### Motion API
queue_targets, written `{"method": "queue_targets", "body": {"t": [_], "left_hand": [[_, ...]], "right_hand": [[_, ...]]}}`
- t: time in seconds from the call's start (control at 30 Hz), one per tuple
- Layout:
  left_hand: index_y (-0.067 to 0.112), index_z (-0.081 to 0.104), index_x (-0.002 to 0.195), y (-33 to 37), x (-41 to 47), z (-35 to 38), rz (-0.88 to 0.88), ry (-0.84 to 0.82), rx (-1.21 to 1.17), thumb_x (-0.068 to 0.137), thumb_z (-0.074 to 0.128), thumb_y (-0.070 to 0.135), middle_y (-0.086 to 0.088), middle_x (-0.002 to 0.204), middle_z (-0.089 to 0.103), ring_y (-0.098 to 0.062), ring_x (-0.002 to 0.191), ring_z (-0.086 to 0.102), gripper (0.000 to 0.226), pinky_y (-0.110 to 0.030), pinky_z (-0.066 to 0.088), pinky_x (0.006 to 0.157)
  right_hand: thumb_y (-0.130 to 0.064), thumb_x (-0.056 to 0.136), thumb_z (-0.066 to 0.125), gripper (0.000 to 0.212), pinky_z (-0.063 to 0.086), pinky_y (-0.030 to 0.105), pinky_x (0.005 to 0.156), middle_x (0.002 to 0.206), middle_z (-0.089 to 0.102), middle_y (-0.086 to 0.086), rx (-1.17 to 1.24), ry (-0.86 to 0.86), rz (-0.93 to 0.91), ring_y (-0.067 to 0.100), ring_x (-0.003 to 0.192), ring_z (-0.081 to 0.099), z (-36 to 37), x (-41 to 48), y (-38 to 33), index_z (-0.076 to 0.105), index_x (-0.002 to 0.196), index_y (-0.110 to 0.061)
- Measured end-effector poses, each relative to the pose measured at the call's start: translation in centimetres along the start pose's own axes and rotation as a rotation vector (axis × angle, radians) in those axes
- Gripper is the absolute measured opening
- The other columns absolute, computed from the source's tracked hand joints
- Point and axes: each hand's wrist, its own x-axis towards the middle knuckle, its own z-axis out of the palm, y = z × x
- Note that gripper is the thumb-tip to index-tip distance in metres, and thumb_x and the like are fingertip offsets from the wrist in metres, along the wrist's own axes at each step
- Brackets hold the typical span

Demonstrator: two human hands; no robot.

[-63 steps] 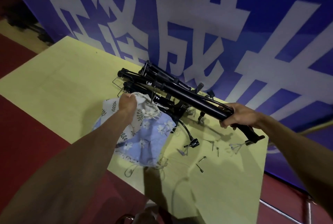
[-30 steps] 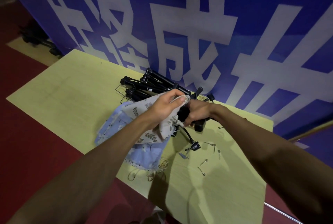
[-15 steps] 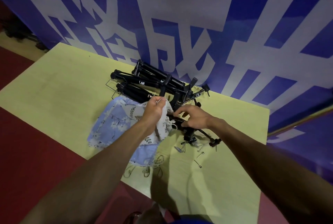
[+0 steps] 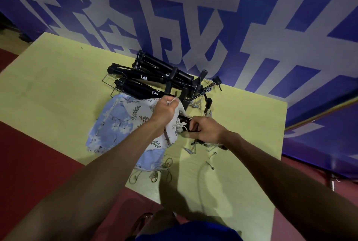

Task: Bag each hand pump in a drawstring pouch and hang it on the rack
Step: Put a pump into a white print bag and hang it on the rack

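Near the surface's (image 4: 58, 77) far edge, the left grip (image 4: 166, 109) pinches the pouch's (image 4: 135, 118) mouth while the right grip (image 4: 205, 131) holds, seemingly, a pump (image 4: 186, 119) entering it.

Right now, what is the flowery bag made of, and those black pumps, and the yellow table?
The leaf-print pouch looks like soft woven cloth: it creases and bunches in the left hand. The black pumps look like matte painted metal or plastic; it is hard to tell which. The table looks like smooth yellowish laminate or painted board, flat with a dull sheen.

two hands (image 4: 166, 109), several pumps (image 4: 143, 77), several pouches (image 4: 116, 120)
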Motion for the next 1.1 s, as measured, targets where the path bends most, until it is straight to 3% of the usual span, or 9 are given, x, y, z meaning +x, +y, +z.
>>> {"method": "queue_targets", "body": {"t": [0.07, 0.17, 0.33, 0.5, 0.63, 0.77, 0.87, 0.97, 1.1], "left_hand": [[0.013, 0.053, 0.109, 0.0, 0.0, 0.0, -0.022, 0.003, -0.021, 0.096, 0.048, 0.029, -0.003, 0.109, 0.053, -0.016, 0.101, 0.048, 0.021, -0.028, 0.036, 0.084], [0.009, 0.053, 0.115, -0.2, 0.1, -0.1, -0.037, -0.004, -0.047, 0.097, 0.048, 0.028, -0.002, 0.112, 0.053, -0.015, 0.103, 0.047, 0.027, -0.028, 0.035, 0.087], [0.01, 0.052, 0.112, -0.6, 0.3, -0.3, -0.008, -0.028, 0.015, 0.096, 0.05, 0.026, -0.001, 0.109, 0.053, -0.016, 0.101, 0.049, 0.023, -0.027, 0.035, 0.085], [0.01, 0.053, 0.111, -0.2, 0.3, -0.2, 0.011, -0.033, 0.035, 0.096, 0.049, 0.025, -0.001, 0.108, 0.053, -0.015, 0.099, 0.048, 0.022, -0.026, 0.034, 0.084], [0.009, 0.052, 0.117, -0.7, 0.2, -0.5, -0.039, -0.02, 0.0, 0.096, 0.048, 0.026, -0.001, 0.108, 0.053, -0.016, 0.099, 0.048, 0.027, -0.027, 0.034, 0.084], [0.012, 0.05, 0.107, -1.1, 0.3, -1.1, -0.001, -0.026, 0.036, 0.096, 0.05, 0.026, -0.002, 0.108, 0.052, -0.017, 0.098, 0.048, 0.018, -0.026, 0.037, 0.081], [0.012, 0.047, 0.097, -1.4, 0.2, -1.2, 0.095, -0.057, 0.123, 0.092, 0.057, 0.028, -0.003, 0.099, 0.055, -0.019, 0.088, 0.052, 0.019, -0.025, 0.041, 0.065], [0.012, 0.048, 0.097, -1.6, -0.1, -0.7, 0.136, -0.095, 0.296, 0.089, 0.061, 0.028, -0.006, 0.093, 0.059, -0.019, 0.078, 0.053, 0.022, -0.018, 0.041, 0.056], [0.01, 0.051, 0.099, -2.1, 0.1, 0.3, 0.142, -0.12, 0.399, 0.091, 0.059, 0.026, -0.015, 0.091, 0.066, -0.021, 0.066, 0.053, 0.02, -0.024, 0.042, 0.054]], "right_hand": [[-0.042, 0.08, 0.071, 0.034, 0.049, 0.036, 0.082, 0.095, 0.064, 0.001, -0.101, 0.057, -0.012, 0.021, 0.091, 0.058, 0.8, 0.3, 0.0, 0.062, 0.101, -0.017], [-0.026, 0.085, 0.065, 0.009, 0.047, 0.041, 0.089, 0.096, 0.066, 0.001, -0.127, 0.117, -0.078, 0.022, 0.094, 0.058, 1.6, 0.6, -0.4, 0.069, 0.089, -0.019], [-0.016, 0.085, 0.066, 0.003, 0.049, 0.036, 0.08, 0.093, 0.063, 0.006, 0.245, 0.047, 0.036, 0.023, 0.085, 0.059, 0.4, -0.3, -0.3, 0.066, 0.083, -0.014], [-0.04, 0.075, 0.078, 0.046, 0.043, 0.032, 0.075, 0.085, 0.055, -0.005, 0.126, 0.075, 0.097, 0.013, 0.076, 0.05, 1.0, 0.3, 0.1, 0.058, 0.108, -0.014], [-0.034, 0.082, 0.071, 0.021, 0.048, 0.038, 0.076, 0.081, 0.057, 0.0, -0.028, 0.178, -0.009, 0.022, 0.08, 0.055, 2.6, 1.3, -0.8, 0.062, 0.079, -0.016], [-0.017, 0.087, 0.063, 0.02, 0.044, 0.032, 0.073, 0.083, 0.063, 0.009, 0.293, 0.076, 0.086, 0.021, 0.076, 0.056, 1.0, 0.1, -0.7, 0.063, 0.068, -0.012], [-0.007, 0.087, 0.057, 0.025, 0.048, 0.025, 0.068, 0.077, 0.067, 0.019, 0.559, 0.151, 0.16, 0.023, 0.074, 0.062, -0.7, -1.7, 0.1, 0.062, 0.064, -0.001], [-0.007, 0.085, 0.059, 0.023, 0.046, 0.018, 0.059, 0.061, 0.065, 0.006, 0.437, 0.279, 0.254, 0.011, 0.058, 0.061, -1.3, -1.8, 0.6, 0.063, 0.063, -0.001], [-0.023, 0.088, 0.057, 0.031, 0.044, 0.031, 0.062, 0.065, 0.059, 0.01, 0.138, 0.448, 0.295, 0.025, 0.067, 0.057, -0.9, 0.2, 1.0, 0.056, 0.061, -0.008]]}}
